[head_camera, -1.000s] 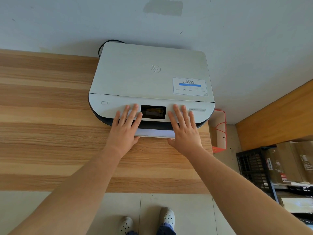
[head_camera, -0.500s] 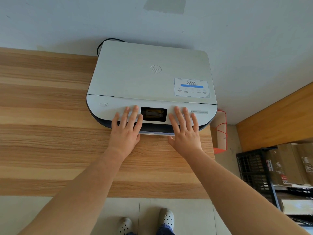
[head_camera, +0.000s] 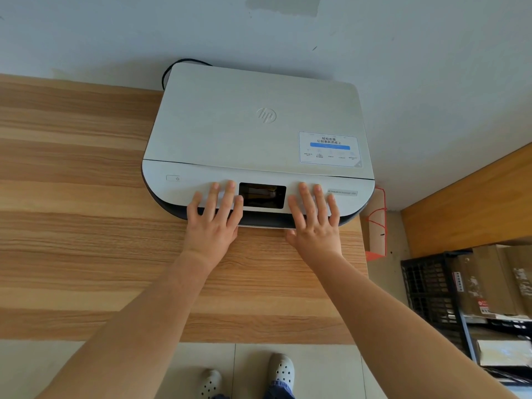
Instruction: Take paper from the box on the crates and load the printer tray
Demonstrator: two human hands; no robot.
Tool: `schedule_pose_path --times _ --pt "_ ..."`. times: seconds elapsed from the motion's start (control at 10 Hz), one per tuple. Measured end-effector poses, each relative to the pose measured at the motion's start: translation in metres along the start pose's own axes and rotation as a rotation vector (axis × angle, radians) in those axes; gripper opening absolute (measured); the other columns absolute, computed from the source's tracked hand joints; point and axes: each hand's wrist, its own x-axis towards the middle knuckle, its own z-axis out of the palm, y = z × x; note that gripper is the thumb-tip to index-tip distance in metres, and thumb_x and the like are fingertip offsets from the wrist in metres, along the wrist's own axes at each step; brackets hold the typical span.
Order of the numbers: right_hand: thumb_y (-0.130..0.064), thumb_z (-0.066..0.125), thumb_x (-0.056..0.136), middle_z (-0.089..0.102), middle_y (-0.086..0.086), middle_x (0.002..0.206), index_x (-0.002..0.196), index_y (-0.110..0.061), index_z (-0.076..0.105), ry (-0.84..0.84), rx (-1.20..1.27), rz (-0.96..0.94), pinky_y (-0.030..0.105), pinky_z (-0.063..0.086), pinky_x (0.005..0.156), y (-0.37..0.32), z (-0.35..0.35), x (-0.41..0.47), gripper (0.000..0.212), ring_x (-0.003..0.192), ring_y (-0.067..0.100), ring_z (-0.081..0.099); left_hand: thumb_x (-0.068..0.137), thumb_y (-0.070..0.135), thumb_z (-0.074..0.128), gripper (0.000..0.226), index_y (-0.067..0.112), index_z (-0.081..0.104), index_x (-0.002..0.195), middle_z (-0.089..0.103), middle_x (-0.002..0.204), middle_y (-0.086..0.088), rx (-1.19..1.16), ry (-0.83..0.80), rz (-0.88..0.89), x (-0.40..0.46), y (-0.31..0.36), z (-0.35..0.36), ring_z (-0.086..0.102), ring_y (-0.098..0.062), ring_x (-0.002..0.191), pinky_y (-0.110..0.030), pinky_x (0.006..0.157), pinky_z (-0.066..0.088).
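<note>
Both hands lie flat, fingers straight, holding nothing: the left hand (head_camera: 214,223) and right hand (head_camera: 313,223) press the white printer (head_camera: 256,133) front on either side of its dark screen (head_camera: 262,195). The tray (head_camera: 263,223) sits just under their palms, long axis running left-right, only a thin pale edge showing, seemingly almost closed.

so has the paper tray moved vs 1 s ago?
Yes. The paper tray slid inward, toward the wall: less of it shows beyond the printer front edge.
</note>
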Motion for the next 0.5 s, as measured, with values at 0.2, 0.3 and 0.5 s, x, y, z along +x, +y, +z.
schedule_pose_path --times 0.2,0.3,0.5 --pt "-0.041 0.067 0.076 -0.002 0.01 0.161 0.15 -0.017 0.016 -0.231 0.067 0.064 0.054 0.003 0.118 -0.007 -0.025 0.001 0.093 0.147 0.034 -0.004 0.075 0.053 0.066 0.082 0.013 0.036 0.14 0.014 0.156 -0.012 -0.094 -0.199 -0.037 0.003 0.0 -0.024 0.018 -0.035 0.141 -0.06 0.105 0.029" --pt "-0.055 0.058 0.078 -0.008 0.005 0.162 0.153 -0.023 0.011 -0.365 0.095 0.074 0.049 -0.002 0.119 -0.005 -0.046 0.001 0.094 0.147 0.029 -0.014 0.082 0.061 0.052 0.081 0.019 0.029 0.146 0.007 0.16 -0.009 -0.151 -0.285 -0.01 0.0 -0.005 -0.041 0.009 -0.032 0.145 -0.055 0.113 0.023" --pt "-0.078 0.036 0.076 -0.037 -0.014 0.151 0.148 -0.04 -0.016 -0.433 0.321 0.077 0.04 -0.014 0.113 -0.007 -0.096 -0.01 0.096 0.138 0.016 -0.038 0.08 0.075 0.039 0.089 0.034 0.005 0.15 -0.008 0.161 0.003 -0.428 -0.494 -0.095 0.0 -0.009 -0.098 -0.009 -0.021 0.147 -0.047 0.119 0.009"
